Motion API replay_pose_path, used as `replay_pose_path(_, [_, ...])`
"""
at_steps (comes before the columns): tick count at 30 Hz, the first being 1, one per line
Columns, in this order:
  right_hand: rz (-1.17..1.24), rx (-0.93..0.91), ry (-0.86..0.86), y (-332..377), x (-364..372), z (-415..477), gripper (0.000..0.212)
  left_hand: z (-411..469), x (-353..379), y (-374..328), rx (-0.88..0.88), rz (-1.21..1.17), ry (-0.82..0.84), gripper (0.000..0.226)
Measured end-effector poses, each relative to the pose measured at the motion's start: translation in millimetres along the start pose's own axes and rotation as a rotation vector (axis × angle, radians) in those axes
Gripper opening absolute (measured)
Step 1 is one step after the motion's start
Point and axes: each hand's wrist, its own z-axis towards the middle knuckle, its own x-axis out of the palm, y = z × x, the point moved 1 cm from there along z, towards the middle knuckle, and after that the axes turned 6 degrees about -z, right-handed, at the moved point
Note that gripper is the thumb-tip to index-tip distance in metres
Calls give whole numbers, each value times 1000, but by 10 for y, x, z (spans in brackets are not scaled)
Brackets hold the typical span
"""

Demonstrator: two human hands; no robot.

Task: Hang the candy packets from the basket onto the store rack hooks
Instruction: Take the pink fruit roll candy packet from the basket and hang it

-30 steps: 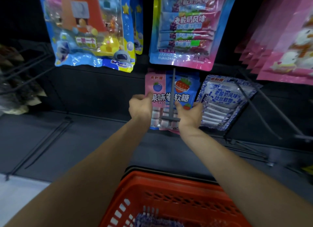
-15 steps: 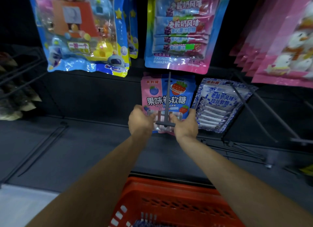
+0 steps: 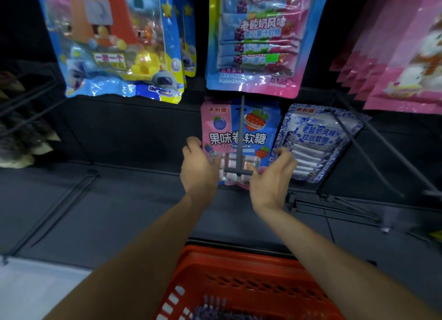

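**One packet on the hook, more waiting in the basket**

Your left hand (image 3: 197,169) pinches the left edge of the pink-and-blue fruit candy packet (image 3: 239,138), which already hangs threaded on the dark metal hook (image 3: 240,152). Your right hand (image 3: 270,176) sits just beside its lower right corner, fingers spread and holding nothing. Below, the red plastic basket (image 3: 251,284) seems to hold at least one more purple-patterned packet (image 3: 210,313).
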Motion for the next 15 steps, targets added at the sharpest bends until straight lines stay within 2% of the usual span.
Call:
replay_pose_path(3, [-304,-357,-11,-83,-64,-37,55,-78,20,65,252,188,-40,33])
replay_pose_path(4, [-407,-455,24,-141,-56,-33,63,-89,43,128,354,279,-35,34])
replay_pose_path(7, [-609,-659,157,-282,-40,-36,90,-125,128,368,602,596,64,58])
replay_pose_path(9, [-714,-733,228,-333,-45,-30,99,-165,132,482,624,728,162,70])
replay_pose_path(12, [-824,-751,289,-372,-38,13,110,-213,119,551,579,840,304,76])
replay_pose_path(15, [-895,-747,365,-326,-31,90,111,-207,136,503,517,885,331,81])
